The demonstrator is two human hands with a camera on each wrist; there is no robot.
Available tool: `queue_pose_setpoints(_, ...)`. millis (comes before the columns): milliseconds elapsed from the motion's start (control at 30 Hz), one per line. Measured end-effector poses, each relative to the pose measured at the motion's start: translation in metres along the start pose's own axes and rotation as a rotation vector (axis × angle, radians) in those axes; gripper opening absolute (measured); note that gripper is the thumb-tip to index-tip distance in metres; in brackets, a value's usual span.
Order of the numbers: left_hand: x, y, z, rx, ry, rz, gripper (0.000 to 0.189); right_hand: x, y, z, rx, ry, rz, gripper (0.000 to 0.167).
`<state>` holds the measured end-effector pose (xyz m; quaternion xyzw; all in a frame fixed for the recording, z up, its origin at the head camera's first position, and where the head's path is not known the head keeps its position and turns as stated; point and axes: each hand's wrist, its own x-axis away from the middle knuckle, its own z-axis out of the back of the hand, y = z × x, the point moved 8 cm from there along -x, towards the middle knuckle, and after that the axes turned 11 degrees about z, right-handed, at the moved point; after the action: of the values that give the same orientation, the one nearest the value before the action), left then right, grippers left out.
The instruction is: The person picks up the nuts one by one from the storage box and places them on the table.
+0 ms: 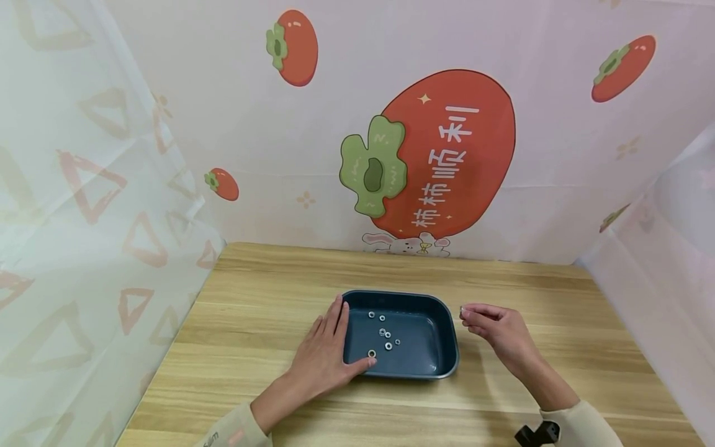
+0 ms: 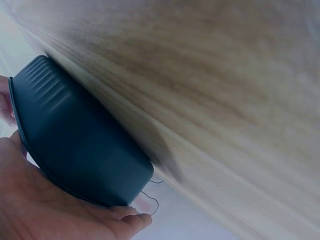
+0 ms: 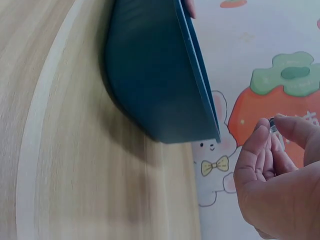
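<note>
A dark blue rectangular tray point(image 1: 430, 332) stands on the wooden table, with several small ring-shaped metal nuts point(image 1: 388, 346) scattered over its left half. My left hand point(image 1: 321, 360) rests on the tray's left rim, fingers straight and the thumb reaching over the near edge. From the left wrist view, that hand point(image 2: 55, 205) lies along the rim of the tray point(image 2: 85, 135). Just beyond the tray's right side, my right hand point(image 1: 503, 332) pinches a small metal nut point(image 3: 273, 125) between thumb and fingertips, above the table. The fingers mostly cover this nut.
The wooden table point(image 1: 268, 279) extends around the tray on all sides. A white backdrop point(image 1: 251, 124) printed with persimmons rises behind it, with sheets hanging at left and right. A black device point(image 1: 537, 433) sits at my right sleeve.
</note>
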<state>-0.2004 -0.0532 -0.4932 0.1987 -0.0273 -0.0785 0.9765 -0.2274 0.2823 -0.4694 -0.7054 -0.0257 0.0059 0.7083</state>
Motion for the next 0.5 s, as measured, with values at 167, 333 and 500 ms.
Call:
queue_pose_setpoints(167, 0.0, 0.0, -0.001, 0.001, -0.002, -0.002, 0.118, 0.001, 0.002, 0.01, -0.024, 0.009, 0.005, 0.022)
queue_pose_setpoints(333, 0.0, 0.0, 0.0, -0.008, 0.0, -0.005, 0.118, 0.003, 0.005, 0.021, -0.044, 0.014, 0.006, 0.018)
queue_pose_setpoints(500, 0.001, 0.0, 0.001, -0.003, -0.001, -0.003, 0.118, 0.006, 0.01, 0.033, -0.067, 0.022, 0.005, 0.016)
